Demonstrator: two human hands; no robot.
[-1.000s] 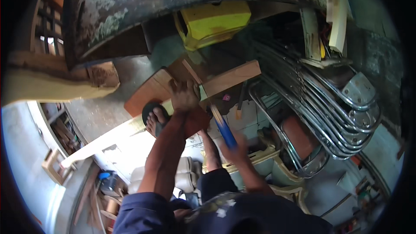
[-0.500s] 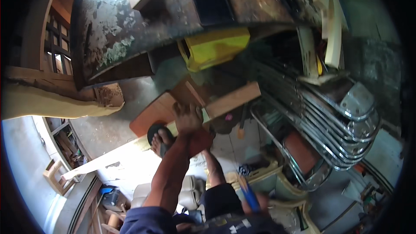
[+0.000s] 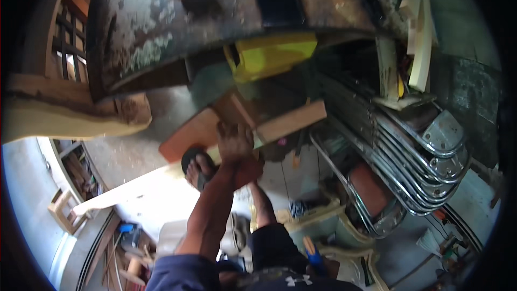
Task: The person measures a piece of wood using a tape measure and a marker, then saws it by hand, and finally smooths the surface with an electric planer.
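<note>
The left hand (image 3: 235, 141) lay palm-down on a pale wooden plank (image 3: 291, 121), fingers spread flat and pressing on it rather than curled around it, so its grip was open and held nothing closed in. The plank ran slantwise, its squared end pointing up to the right, and it rested across a reddish-brown board (image 3: 191, 139) that lay on the dusty floor (image 3: 134, 151). A foot in a dark sandal (image 3: 198, 168) stood on the lower part of the wood, just beside the hand. The right hand (image 3: 323, 265) sat low near the body, well apart from the plank, with a blue and orange handle (image 3: 312, 252) rising from it; how tightly its grip closed on that handle could not be told. A yellow container (image 3: 274, 54) stood beyond the plank under a worn dark worktop (image 3: 161, 27), and stacked metal chairs (image 3: 425, 161) stood to the right.
</note>
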